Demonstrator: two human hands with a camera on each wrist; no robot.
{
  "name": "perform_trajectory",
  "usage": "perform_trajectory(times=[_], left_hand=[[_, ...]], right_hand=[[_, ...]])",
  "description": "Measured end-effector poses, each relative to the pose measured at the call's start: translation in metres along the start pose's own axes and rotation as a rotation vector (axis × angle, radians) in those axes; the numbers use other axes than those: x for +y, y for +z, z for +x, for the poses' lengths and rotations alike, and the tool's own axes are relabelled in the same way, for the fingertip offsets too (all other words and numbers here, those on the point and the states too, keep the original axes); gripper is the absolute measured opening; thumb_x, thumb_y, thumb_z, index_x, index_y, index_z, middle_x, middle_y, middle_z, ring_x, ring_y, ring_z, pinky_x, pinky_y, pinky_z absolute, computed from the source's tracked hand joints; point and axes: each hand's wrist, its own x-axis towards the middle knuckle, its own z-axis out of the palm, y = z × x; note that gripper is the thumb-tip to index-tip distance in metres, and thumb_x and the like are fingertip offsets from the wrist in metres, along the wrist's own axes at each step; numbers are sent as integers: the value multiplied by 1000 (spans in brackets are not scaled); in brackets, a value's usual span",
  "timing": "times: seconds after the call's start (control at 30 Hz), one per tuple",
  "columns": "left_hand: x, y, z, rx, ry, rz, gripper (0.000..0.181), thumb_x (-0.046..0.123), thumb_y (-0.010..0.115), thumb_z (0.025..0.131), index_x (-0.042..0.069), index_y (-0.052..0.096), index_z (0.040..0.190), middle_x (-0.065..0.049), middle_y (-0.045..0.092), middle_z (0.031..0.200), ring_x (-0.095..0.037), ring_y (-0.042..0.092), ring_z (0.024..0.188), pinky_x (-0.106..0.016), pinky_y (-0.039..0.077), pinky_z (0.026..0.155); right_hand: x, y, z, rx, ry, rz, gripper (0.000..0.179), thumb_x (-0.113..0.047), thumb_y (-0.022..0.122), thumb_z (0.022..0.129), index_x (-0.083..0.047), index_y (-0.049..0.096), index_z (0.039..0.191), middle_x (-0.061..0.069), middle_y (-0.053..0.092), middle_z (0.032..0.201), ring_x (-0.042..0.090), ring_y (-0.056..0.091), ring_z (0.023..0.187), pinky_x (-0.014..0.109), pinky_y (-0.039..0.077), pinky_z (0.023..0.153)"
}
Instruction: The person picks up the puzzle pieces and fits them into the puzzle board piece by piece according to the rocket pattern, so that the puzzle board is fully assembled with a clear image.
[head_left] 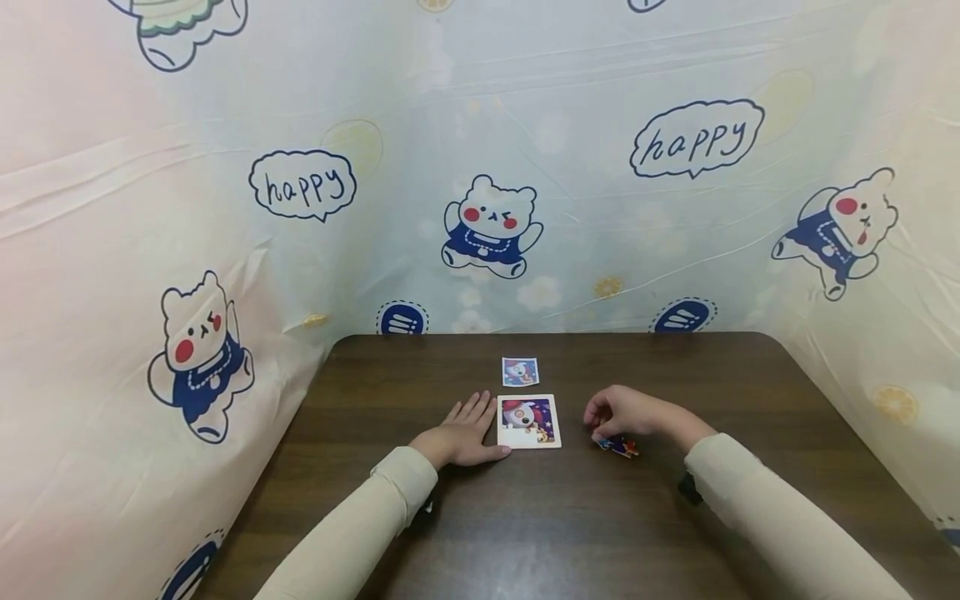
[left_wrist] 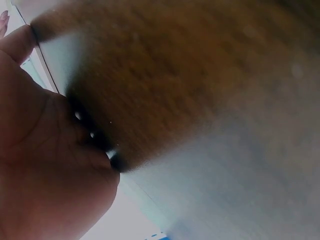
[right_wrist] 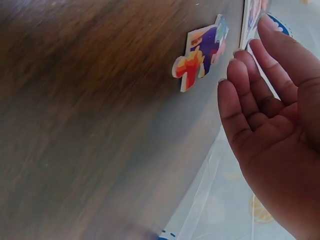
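A square jigsaw tray [head_left: 514, 438] with a white border lies mid-table. Its upper part shows a cartoon picture on purple, while a white area spans the lower left. Flat on the table at its left side rests my left hand [head_left: 460, 439], fingers spread, thumb at the tray's lower left corner. My right hand [head_left: 628, 413] hovers just over a few loose jigsaw pieces [head_left: 618, 447] right of the tray. In the right wrist view its fingers bend loosely with nothing between them, beside the colourful pieces [right_wrist: 204, 54]. The left wrist view shows mostly palm [left_wrist: 45, 145].
Behind the tray lies a small picture card [head_left: 521, 372] with a similar cartoon image. The dark wooden table [head_left: 570, 525] ends at a printed cloth [head_left: 585, 250] hanging at the back and both sides.
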Motion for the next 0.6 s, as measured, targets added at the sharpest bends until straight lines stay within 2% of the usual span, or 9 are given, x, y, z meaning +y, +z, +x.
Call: perform_trajectory(times=[0.23, 0.37, 0.6], left_hand=[[2, -1, -4, 17, 17, -31, 113, 90, 30, 80, 16, 0, 160, -4, -9, 166, -22, -12, 150, -48, -1, 119], [1, -1, -2, 5, 11, -18, 114, 92, 28, 78, 19, -3, 160, -2, -12, 165, -20, -15, 150, -47, -2, 119], [2, -3, -6, 12, 15, -24, 115, 92, 28, 78, 17, -1, 160, -3, -11, 165, -21, -13, 150, -49, -1, 119]], right_hand=[[4, 4, -2, -5, -21, -89, 27, -13, 85, 78, -10, 68, 100, 0, 63, 92, 16, 59, 83, 29, 52, 73], [5, 4, -2, -2, -9, -121, 28, -15, 86, 77, -12, 66, 95, 0, 60, 89, 15, 56, 81, 29, 50, 71], [3, 7, -1, -3, 30, -120, 27, -13, 87, 76, -12, 63, 89, -1, 59, 84, 15, 55, 76, 31, 49, 68]])
